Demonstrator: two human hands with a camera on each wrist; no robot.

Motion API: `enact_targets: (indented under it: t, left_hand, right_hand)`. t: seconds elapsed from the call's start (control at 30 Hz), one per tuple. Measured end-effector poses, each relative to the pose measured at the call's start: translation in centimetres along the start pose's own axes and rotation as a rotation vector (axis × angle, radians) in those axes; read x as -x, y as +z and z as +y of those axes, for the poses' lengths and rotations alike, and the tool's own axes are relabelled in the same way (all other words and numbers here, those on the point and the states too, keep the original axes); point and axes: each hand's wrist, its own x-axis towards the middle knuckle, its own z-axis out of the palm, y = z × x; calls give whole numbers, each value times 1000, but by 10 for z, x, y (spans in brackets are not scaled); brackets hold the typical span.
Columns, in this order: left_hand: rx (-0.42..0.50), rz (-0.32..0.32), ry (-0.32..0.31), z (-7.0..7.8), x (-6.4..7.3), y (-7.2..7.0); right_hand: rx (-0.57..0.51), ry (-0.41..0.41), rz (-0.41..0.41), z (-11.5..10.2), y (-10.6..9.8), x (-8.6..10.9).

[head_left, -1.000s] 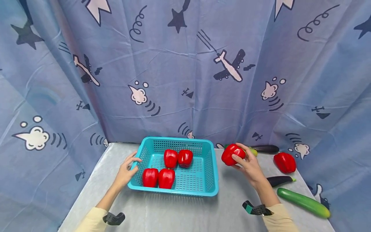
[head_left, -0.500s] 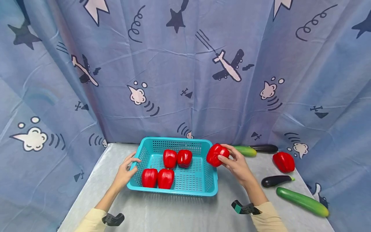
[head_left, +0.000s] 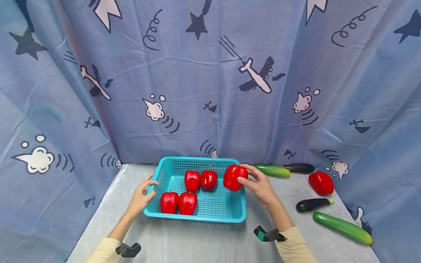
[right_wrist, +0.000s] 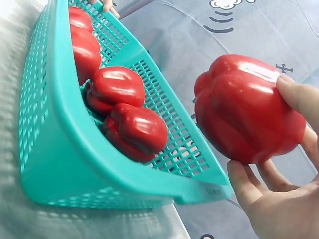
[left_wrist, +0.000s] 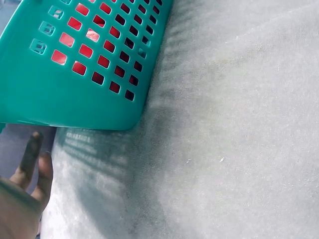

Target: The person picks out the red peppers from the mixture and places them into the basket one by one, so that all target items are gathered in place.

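In the head view my right hand (head_left: 261, 186) grips a red bell pepper (head_left: 235, 177) over the right part of a turquoise plastic basket (head_left: 217, 220). The right wrist view shows the fingers and thumb around this pepper (right_wrist: 244, 109), which is above the basket's rim. My left hand (head_left: 142, 195) holds the left rim of the basket, with fingertips over the edge. In the left wrist view part of that hand (left_wrist: 30, 189) shows beside the basket wall (left_wrist: 79, 104). Several red bell peppers (head_left: 188, 203) lie inside the basket, in its left and middle parts.
To the right on the grey tabletop (head_left: 197, 243) lie another red bell pepper (head_left: 321, 183), a small eggplant (head_left: 312, 205) and a green zucchini (head_left: 342, 228). Farther back are a second zucchini (head_left: 272, 170) and a long dark eggplant (head_left: 299, 168). A patterned blue curtain (head_left: 184, 80) hangs behind.
My right hand has carried the red bell pepper leftward, from beside the basket to over its right part. The left hand has stayed at the rim.
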Motion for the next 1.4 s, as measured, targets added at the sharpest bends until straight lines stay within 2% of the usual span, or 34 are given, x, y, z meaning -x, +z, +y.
enact_targets:
  t: [0.37, 0.6, 0.93, 1.1, 1.4]
  left_hand:
    - [3, 14, -13, 1, 0, 1]
    - [5, 15, -1, 1, 1, 1]
    - [5, 17, 5, 0, 1, 0]
    - [3, 25, 14, -2, 1, 0]
    - [10, 14, 7, -2, -1, 0]
  right_hand:
    - [40, 2, -32, 6, 18, -10]
    - [60, -17, -109, 11, 29, -15]
    - [92, -31, -126, 10, 44, -17]
    - [76, -33, -157, 11, 55, -17]
    - [110, -18, -210, 20, 66, -15]
